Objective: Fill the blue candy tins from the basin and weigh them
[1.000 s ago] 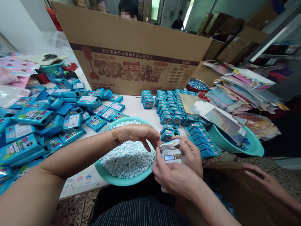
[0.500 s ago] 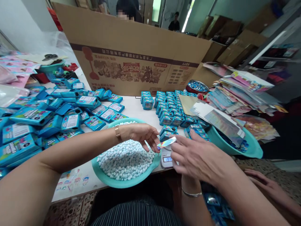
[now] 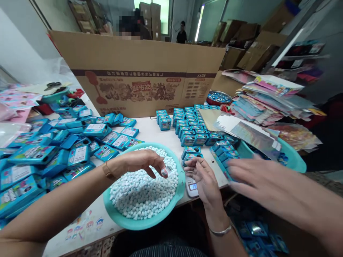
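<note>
My left hand [image 3: 146, 162], with a copper-coloured bracelet, hovers palm down over a turquoise basin [image 3: 144, 225] of pale blue and white tablets [image 3: 144, 203]. Its thumb and fingers pinch a small white and silvery piece [image 3: 165, 171], too small to make out. My right hand [image 3: 205, 178], wearing a silver bangle, is half cupped beside the basin with fingers apart; nothing shows in it. Its fingers hide part of a small digital scale [image 3: 192, 189]. Just behind them stand blue printed boxes [image 3: 191, 150]. At the right, a co-worker's hand [image 3: 249, 178] is smeared by motion.
A heap of blue boxes [image 3: 69, 142] covers the table's left side. Boxes in rows [image 3: 187, 128] stand before a tall cardboard carton [image 3: 139, 89]. To the right are stacked printed sheets [image 3: 268, 103] and another turquoise basin [image 3: 294, 157]. More blue packs [image 3: 257, 228] lie below the table edge.
My left hand has drawn back left over the tablets. The co-worker's hand, which held a shiny iridescent strip by my fingers, has moved right, uncovering my right hand. The view has shifted slightly.
</note>
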### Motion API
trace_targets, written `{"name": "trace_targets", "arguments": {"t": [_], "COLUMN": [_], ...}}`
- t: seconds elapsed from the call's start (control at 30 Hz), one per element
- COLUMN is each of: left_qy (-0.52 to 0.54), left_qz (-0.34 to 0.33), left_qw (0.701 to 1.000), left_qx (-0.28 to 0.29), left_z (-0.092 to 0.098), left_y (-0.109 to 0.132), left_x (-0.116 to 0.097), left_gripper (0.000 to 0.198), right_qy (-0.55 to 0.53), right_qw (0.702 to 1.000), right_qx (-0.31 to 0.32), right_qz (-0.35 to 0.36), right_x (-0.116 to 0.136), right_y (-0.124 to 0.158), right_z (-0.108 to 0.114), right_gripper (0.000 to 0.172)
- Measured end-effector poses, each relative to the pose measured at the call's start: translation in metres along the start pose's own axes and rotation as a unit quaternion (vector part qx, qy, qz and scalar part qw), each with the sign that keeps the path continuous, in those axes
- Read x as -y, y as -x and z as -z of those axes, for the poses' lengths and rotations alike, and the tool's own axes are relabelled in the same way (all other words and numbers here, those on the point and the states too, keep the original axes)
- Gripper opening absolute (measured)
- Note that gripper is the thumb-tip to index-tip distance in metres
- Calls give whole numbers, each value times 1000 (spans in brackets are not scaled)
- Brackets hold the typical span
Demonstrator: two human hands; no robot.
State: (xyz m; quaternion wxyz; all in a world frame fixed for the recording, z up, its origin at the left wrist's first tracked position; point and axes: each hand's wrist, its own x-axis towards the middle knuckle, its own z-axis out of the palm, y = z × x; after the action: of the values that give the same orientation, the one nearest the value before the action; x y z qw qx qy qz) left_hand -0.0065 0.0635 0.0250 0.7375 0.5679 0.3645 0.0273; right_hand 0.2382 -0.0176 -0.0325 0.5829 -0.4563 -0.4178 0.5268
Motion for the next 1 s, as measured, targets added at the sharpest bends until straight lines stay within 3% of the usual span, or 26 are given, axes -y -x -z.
{"name": "trace_targets", "arguments": {"t": [0.13,0.3,0.43,0.57,0.7,1.0], "left_qy": [21,15,1,-16,-16,29], "left_qz": [-48,-130,-142,-127,-99,-77], "left_qw": [998,990,990,991,995,996], "left_qx": [-17,-47,-27,-26,1,18], "left_z": [3,0,-7,-12,-14,-15], "left_y": [13,23,27,25,21,13], "left_x": [9,20,23,22,22,27], "left_gripper": [36,35,35,33,36,38], "right_qy": [-200,-261,-230,-137,-14,58], "right_qw": [965,928,953,989,998,993], "right_qx": [9,71,39,2,-13,-23], "right_qz": [-172,-255,-193,-58,65,96], "right_x": [-23,-19,-16,-19,-19,-15], "right_y": [14,27,30,28,27,28], "right_z": [-27,-46,-54,-56,-52,-48], "right_gripper": [44,49,40,24,19,19]}}
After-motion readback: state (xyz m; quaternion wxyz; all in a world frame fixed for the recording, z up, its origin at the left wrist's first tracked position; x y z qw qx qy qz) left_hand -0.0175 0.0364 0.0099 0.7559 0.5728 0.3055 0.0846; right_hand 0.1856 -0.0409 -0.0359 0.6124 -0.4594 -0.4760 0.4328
